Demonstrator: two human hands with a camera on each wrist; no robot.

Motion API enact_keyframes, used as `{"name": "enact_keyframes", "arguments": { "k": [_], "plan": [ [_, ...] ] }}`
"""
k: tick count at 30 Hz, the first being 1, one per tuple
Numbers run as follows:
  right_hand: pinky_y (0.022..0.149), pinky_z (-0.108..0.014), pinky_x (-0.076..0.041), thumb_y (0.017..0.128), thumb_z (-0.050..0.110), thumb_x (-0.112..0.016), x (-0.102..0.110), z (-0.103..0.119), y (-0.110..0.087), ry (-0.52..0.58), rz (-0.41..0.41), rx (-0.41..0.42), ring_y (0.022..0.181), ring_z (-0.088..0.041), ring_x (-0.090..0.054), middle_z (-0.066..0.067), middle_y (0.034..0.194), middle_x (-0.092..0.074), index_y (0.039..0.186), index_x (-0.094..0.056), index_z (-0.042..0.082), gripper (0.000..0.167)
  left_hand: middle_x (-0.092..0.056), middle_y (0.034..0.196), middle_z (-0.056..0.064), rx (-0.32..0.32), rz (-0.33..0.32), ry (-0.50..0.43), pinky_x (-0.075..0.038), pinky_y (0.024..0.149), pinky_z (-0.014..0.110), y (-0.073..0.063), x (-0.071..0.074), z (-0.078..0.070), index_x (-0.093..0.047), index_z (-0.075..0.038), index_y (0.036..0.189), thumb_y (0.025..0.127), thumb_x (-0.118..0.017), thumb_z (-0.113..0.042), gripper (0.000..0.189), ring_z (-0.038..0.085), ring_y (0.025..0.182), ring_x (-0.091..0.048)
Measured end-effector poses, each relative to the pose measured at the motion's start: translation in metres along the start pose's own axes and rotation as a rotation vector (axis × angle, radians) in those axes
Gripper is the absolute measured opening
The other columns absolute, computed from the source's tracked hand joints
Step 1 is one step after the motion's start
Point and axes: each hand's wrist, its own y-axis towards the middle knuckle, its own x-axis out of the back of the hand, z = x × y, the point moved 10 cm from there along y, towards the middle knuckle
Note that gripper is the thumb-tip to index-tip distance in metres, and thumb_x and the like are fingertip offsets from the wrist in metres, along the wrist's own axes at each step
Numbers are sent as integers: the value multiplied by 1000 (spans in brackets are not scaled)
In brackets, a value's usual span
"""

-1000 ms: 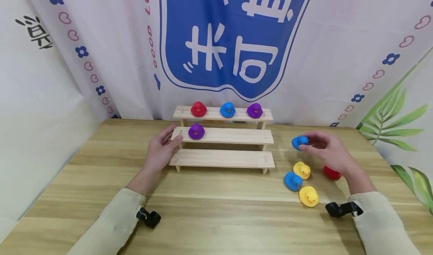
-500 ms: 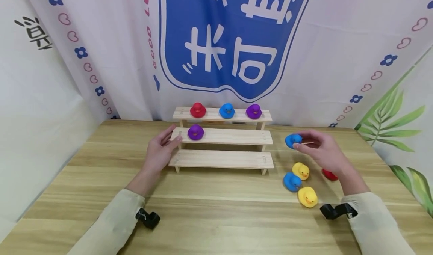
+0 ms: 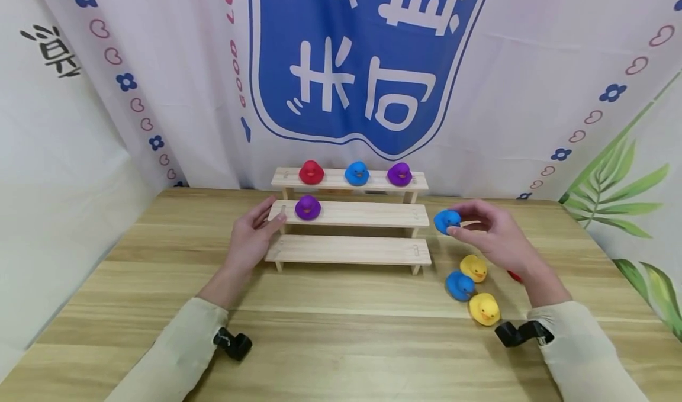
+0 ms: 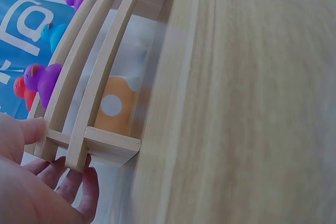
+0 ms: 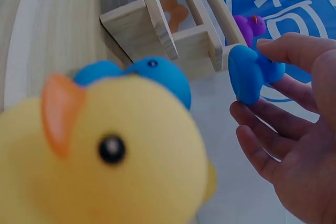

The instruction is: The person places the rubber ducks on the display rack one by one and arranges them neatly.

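Note:
Near the right end of a three-tier wooden display stand [image 3: 348,250], my right hand [image 3: 495,233] pinches a blue rubber duck [image 3: 446,221] between thumb and fingers. In the right wrist view the held duck [image 5: 247,74] overlaps the stand's end. My left hand [image 3: 253,236] grips the stand's left end, thumb on the middle tier and fingers around the edge, as the left wrist view shows. A purple duck [image 3: 308,207] sits on the middle tier's left part. On the top tier stand a red duck [image 3: 311,172], a blue duck [image 3: 357,173] and another purple duck [image 3: 399,174].
Right of the stand, on the wooden table [image 3: 341,343], a yellow duck [image 3: 473,268], a blue duck [image 3: 460,285] and another yellow duck [image 3: 485,309] lie close together. A red duck [image 3: 514,276] is mostly hidden behind my right forearm. A printed curtain [image 3: 213,94] hangs behind.
My right hand has moved left toward the stand, carrying the blue duck. The red duck on the table has become more covered by my forearm. My left hand stays in place.

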Motion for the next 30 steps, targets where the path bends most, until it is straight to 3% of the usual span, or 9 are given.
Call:
{"name": "enact_keyframes", "arguments": {
  "k": [6,15,26,30],
  "plan": [
    [92,-10,-56,102,24,-74,-6,15,4,22,-32,67,111,-15,-65,-11,130,-68,133,-65,5,38,-31,175,3,21,6,2,-35,132,39,-2,1,1,-39,-25,164,105,-68,-28,66,26,160,-36],
    [92,-13,-58,102,17,-73,-16,34,7,75,-63,140,111,-7,-64,-10,126,-69,132,-66,3,34,-34,174,5,-4,10,19,-37,131,38,-1,0,0,-38,-22,165,106,-68,-27,66,26,157,-40],
    [93,-16,-58,101,16,-74,-37,54,17,144,-47,146,115,-15,-64,-12,130,-70,135,-66,5,37,-34,174,4,18,14,9,-42,127,38,-1,-2,1,-38,-25,165,106,-68,-27,66,27,153,-46],
    [94,-18,-59,100,16,-75,-45,60,21,152,-40,148,115,-19,-65,-13,130,-71,135,-66,6,37,-34,174,3,24,16,10,-48,122,32,-2,-1,2,-38,-27,164,106,-68,-27,66,26,151,-47]
  ]
}}
